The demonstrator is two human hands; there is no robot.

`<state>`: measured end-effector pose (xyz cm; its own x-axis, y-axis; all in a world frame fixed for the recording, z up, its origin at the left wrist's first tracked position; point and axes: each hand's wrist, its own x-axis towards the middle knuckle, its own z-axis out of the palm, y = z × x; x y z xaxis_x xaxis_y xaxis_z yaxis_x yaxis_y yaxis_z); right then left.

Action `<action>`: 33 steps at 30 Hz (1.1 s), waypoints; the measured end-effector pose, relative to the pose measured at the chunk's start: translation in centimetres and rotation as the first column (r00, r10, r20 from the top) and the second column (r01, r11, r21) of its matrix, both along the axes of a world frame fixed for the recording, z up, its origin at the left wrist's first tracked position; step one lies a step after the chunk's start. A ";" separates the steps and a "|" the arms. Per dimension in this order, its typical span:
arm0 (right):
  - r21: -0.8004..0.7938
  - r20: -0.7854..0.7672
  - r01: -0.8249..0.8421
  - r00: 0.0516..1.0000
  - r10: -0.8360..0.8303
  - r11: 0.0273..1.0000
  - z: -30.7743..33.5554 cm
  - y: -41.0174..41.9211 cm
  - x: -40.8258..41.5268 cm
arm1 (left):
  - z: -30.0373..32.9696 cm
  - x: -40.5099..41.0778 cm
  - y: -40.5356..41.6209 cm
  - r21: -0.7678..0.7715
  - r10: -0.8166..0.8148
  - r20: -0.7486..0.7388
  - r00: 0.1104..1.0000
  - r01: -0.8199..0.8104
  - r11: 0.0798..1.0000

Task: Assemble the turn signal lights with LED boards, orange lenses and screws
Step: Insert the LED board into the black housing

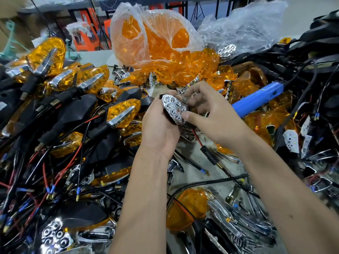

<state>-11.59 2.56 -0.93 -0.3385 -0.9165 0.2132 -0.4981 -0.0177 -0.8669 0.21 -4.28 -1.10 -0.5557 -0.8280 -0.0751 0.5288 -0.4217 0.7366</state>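
The left hand (161,129) cups a turn signal housing (174,109) from below, fingers curled round its black body, chrome honeycomb reflector facing up. The right hand (211,114) pinches the same housing, thumb pressed on the reflector's near edge and fingers curled over the far side. Both hands are held above the middle of the desk (205,162). A red wire (197,137) hangs from under the housing to a black connector.

Just right of the hands lies a blue electric screwdriver (256,100), tilted on a heap of loose orange lenses (194,70). Behind these stands an open clear plastic bag of orange lenses (156,37). A second clear bag (244,28) sits to its right. Left of the hands, finished turn signals (77,99) with orange lenses, chrome trims and black stalks are piled with red and black wiring. White LED boards (291,141) lie at the far right. One loose orange lens (189,208) lies near the forearms, beside chrome trim pieces (236,222).
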 end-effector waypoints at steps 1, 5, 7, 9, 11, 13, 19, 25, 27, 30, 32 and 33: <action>-0.035 -0.090 -0.005 0.996 0.001 0.999 0.1 0.0 0.0 | -0.1 0.1 0.0 -0.004 -0.009 0.008 1.000 0.009 1.000; -0.122 -0.055 -0.055 0.997 0.049 0.991 -0.1 0.0 0.1 | -0.2 0.1 -0.2 0.013 0.009 0.032 0.999 -0.009 1.000; -0.129 -0.037 -0.029 0.999 0.024 0.991 -0.3 -0.2 0.2 | -0.4 -0.1 -0.3 0.026 0.018 0.059 0.998 -0.020 0.999; -0.146 -0.018 0.015 1.000 -0.018 0.989 -0.4 -0.3 0.4 | -0.5 -0.2 -0.1 0.039 0.017 0.080 0.997 -0.020 0.999; -0.179 -0.005 0.046 0.999 -0.048 0.983 -0.4 -0.3 0.5 | -0.3 -0.3 0.0 0.064 0.022 0.081 0.996 -0.027 0.998; -0.215 -0.022 0.058 0.998 -0.064 0.975 -0.5 -0.4 0.4 | -0.2 -0.3 0.0 0.102 0.013 0.045 0.999 -0.018 0.995; -0.218 -0.043 0.060 0.997 -0.071 0.974 -0.6 -0.7 0.5 | -0.3 -0.1 0.1 0.126 0.004 -0.022 1.000 -0.002 0.992; -0.183 0.125 0.049 0.992 -0.026 0.982 -0.9 -0.8 0.3 | -0.2 -0.3 0.4 0.146 0.011 -0.134 0.991 0.009 0.989; -0.156 0.135 0.045 0.991 -0.024 0.987 -1.0 -0.8 0.4 | -0.1 -0.1 0.5 0.118 -0.014 -0.165 0.986 0.034 0.992; -0.144 0.180 0.056 0.983 -0.029 0.988 -1.1 -0.8 0.5 | -0.2 0.0 0.4 0.072 -0.036 -0.159 0.987 0.048 0.996; -0.134 0.202 0.072 0.978 -0.044 0.988 -1.0 -0.8 0.5 | -0.2 -0.1 0.5 0.013 -0.036 -0.114 0.993 0.037 0.999; -0.115 0.201 0.078 0.978 -0.053 0.990 -0.9 -0.8 0.4 | -0.2 -0.2 0.5 -0.018 -0.037 -0.083 0.996 0.035 0.999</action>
